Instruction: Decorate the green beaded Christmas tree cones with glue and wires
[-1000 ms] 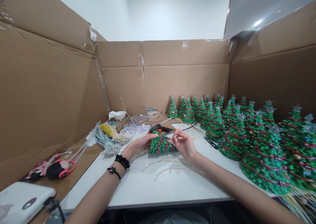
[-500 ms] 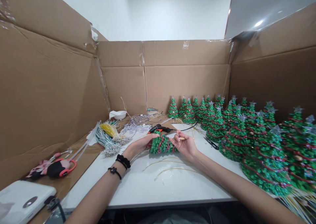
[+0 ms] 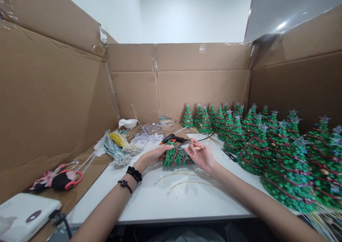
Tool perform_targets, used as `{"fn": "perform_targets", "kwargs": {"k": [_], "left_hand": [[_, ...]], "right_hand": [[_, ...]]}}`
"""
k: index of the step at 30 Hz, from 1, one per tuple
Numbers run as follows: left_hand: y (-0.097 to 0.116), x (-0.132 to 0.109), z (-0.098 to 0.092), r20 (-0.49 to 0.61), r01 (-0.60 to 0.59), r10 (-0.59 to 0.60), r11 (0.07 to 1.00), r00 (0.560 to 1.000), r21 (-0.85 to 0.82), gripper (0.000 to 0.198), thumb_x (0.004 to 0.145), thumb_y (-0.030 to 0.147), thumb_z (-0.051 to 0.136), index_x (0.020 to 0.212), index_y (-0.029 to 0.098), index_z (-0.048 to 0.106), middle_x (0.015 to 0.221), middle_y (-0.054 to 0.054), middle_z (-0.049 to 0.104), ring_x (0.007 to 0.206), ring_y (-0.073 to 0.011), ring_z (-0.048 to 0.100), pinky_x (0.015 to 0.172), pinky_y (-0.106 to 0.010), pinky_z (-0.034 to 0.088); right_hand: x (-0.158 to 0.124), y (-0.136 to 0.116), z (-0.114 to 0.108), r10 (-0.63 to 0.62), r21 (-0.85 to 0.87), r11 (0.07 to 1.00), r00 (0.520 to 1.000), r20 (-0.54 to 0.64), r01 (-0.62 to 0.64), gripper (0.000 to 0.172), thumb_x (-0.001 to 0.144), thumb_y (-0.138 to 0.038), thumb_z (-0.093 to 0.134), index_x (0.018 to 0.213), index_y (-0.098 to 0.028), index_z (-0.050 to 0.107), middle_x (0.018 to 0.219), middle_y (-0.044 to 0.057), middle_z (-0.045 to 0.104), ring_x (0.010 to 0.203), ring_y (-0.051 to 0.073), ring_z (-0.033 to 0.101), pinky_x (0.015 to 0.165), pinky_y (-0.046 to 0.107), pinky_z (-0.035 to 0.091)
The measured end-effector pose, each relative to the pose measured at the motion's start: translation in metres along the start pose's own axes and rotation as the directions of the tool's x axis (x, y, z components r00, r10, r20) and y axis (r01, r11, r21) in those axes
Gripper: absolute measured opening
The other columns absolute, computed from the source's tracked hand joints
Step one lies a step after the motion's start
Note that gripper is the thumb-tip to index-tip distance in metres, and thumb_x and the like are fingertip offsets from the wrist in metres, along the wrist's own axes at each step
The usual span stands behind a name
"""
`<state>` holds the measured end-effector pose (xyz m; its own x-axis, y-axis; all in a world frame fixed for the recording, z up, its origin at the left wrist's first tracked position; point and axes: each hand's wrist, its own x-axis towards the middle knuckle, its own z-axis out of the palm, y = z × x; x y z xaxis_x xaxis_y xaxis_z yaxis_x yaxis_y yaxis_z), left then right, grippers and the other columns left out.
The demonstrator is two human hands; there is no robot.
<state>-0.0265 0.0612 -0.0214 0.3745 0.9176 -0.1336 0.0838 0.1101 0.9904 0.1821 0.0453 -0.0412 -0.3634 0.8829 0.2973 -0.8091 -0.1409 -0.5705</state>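
Observation:
A small green beaded Christmas tree point(image 3: 177, 156) with red garland lies on its side above the white board. My left hand point(image 3: 156, 153) is closed on its left end, thumb on top. At the tree's right end is my right hand point(image 3: 199, 154), its fingers pinched around a thin tool with a light wooden handle point(image 3: 197, 148); the tip meets the tree's upper side. What the tip touches is too small to make out. Just behind the tree lies a black and orange glue gun point(image 3: 175, 138). Thin yellowish wires point(image 3: 192, 182) lie in front.
Rows of finished-looking beaded trees point(image 3: 256, 142) fill the right side. Black snips point(image 3: 229, 154) lie near them. Bundled wires point(image 3: 119, 149), glue sticks point(image 3: 92, 154) and a white bowl point(image 3: 128, 123) stand left and back. A white power bank point(image 3: 29, 213) sits front left. Cardboard walls point(image 3: 203, 89) enclose the table.
Both hands stay on the tree in nearly the same place. My right fingers and the tool have shifted very slightly, and the whole view has moved a little.

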Motion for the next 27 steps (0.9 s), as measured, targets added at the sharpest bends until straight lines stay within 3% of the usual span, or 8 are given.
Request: {"fn": "perform_targets", "kwargs": {"k": [8,12,15,17,19,22,24,27], "left_hand": [[0.008,0.000,0.009,-0.004,-0.085,0.085,0.996,0.996,0.013,0.040,0.075,0.055,0.056,0.091,0.019,0.064,0.075,-0.001,0.066,0.066,-0.0145,0.056,0.060,-0.025,0.042],[0.008,0.006,0.009,-0.168,-0.142,0.207,0.932,0.964,0.334,0.053,0.078,0.064,0.041,0.055,0.017,0.056,0.047,0.001,0.051,0.049,-0.0133,0.046,0.050,-0.025,0.033],[0.009,0.006,0.009,-0.323,-0.101,0.417,0.729,0.849,0.676,0.058,0.081,0.062,0.035,0.040,0.020,0.037,0.038,0.003,0.034,0.042,-0.0114,0.034,0.048,-0.027,0.023],[0.011,0.002,0.010,-0.352,-0.046,0.583,0.558,0.732,0.828,0.054,0.084,0.055,0.037,0.043,0.020,0.039,0.042,0.003,0.037,0.045,-0.0119,0.036,0.050,-0.027,0.023],[0.014,-0.002,0.012,-0.346,-0.024,0.711,0.455,0.612,0.890,0.040,0.086,0.045,0.039,0.057,0.019,0.049,0.055,0.001,0.049,0.051,-0.0128,0.042,0.053,-0.026,0.026],[0.019,-0.009,0.015,-0.222,-0.135,0.851,0.320,0.476,0.938,0.021,0.088,0.031,0.037,0.080,0.020,0.054,0.076,-0.002,0.058,0.066,-0.0145,0.050,0.062,-0.026,0.034],[0.020,-0.012,0.021,-0.001,-0.250,0.885,0.133,0.466,0.959,0.019,0.088,0.027,0.037,0.084,0.020,0.055,0.079,-0.003,0.059,0.075,-0.0166,0.051,0.070,-0.029,0.037],[0.020,-0.014,0.033,0.292,-0.355,0.816,-0.115,0.498,0.928,0.016,0.085,0.031,0.046,0.087,0.021,0.059,0.087,-0.005,0.063,0.086,-0.0203,0.050,0.079,-0.035,0.034]], "right_hand": [[0.001,-0.004,0.003,0.000,0.000,1.000,1.000,-0.016,0.000,0.017,0.078,-0.008,0.042,0.080,-0.016,0.057,0.049,-0.004,0.046,0.045,0.009,0.044,0.079,0.028,0.052],[0.002,-0.004,0.001,0.007,-0.006,1.000,1.000,-0.031,-0.007,0.014,0.078,-0.010,0.044,0.079,-0.016,0.057,0.048,-0.004,0.046,0.044,0.009,0.044,0.073,0.027,0.053],[0.002,-0.004,0.001,0.014,-0.018,1.000,0.999,-0.031,-0.015,0.013,0.077,-0.010,0.044,0.079,-0.016,0.056,0.048,-0.003,0.047,0.044,0.009,0.045,0.067,0.026,0.053],[0.002,-0.004,0.001,0.024,-0.026,0.999,0.999,-0.032,-0.025,0.013,0.076,-0.010,0.045,0.079,-0.016,0.055,0.048,-0.004,0.047,0.044,0.009,0.045,0.065,0.026,0.053],[0.001,-0.004,0.001,0.029,-0.031,0.999,0.999,-0.037,-0.030,0.012,0.075,-0.011,0.046,0.079,-0.016,0.055,0.048,-0.005,0.046,0.043,0.009,0.045,0.064,0.026,0.053],[0.001,-0.003,0.001,0.012,-0.031,0.999,0.999,-0.042,-0.013,0.010,0.074,-0.011,0.048,0.080,-0.016,0.054,0.048,-0.006,0.045,0.041,0.008,0.042,0.063,0.025,0.053],[0.002,-0.002,0.002,0.003,-0.025,1.000,0.999,-0.044,-0.004,0.010,0.074,-0.011,0.048,0.080,-0.016,0.053,0.049,-0.006,0.045,0.040,0.008,0.042,0.063,0.025,0.053],[0.002,-0.002,0.002,-0.001,0.000,1.000,0.999,-0.047,0.001,0.010,0.075,-0.011,0.047,0.079,-0.017,0.053,0.048,-0.007,0.044,0.041,0.008,0.044,0.066,0.025,0.054]]}}
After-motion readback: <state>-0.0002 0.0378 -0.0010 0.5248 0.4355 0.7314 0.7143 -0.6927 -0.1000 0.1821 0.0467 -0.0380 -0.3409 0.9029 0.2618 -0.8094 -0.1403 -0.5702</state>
